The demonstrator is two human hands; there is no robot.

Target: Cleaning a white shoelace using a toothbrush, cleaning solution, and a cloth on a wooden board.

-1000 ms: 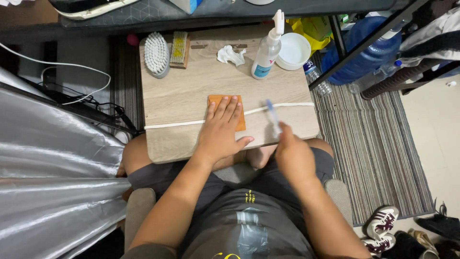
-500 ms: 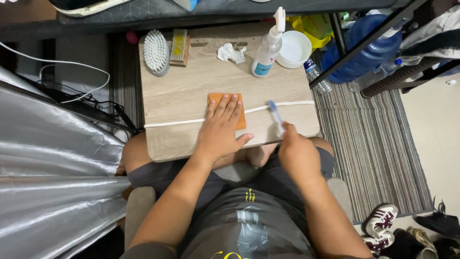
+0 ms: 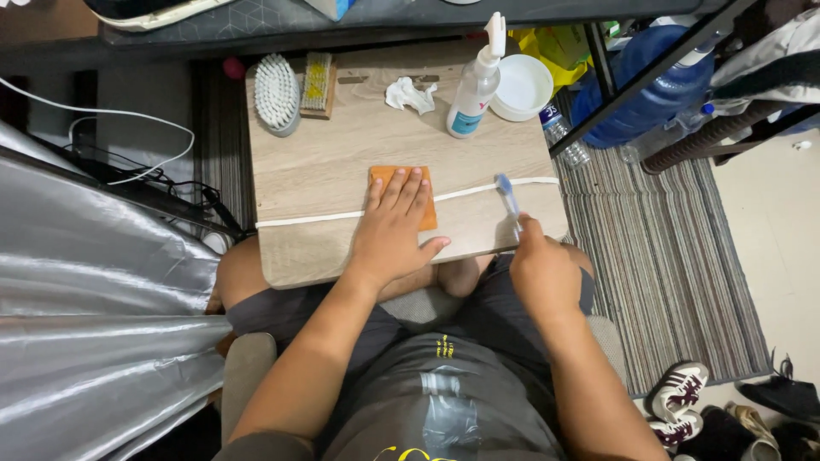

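Right hand [image 3: 543,271] shifted slightly up-table since earlier frames; toothbrush [image 3: 509,198] bristle head now lying on white lace [image 3: 342,216] (earlier just below it). Brush angle marginally changed.

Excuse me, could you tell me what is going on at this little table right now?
A seated person has a small wooden table over their lap. The left hand lies flat on an orange pad, pinning a white lace that runs across the table. The right hand holds a toothbrush, its head on the lace. A spray bottle, a white bowl, a crumpled tissue and two brushes sit at the far edge.
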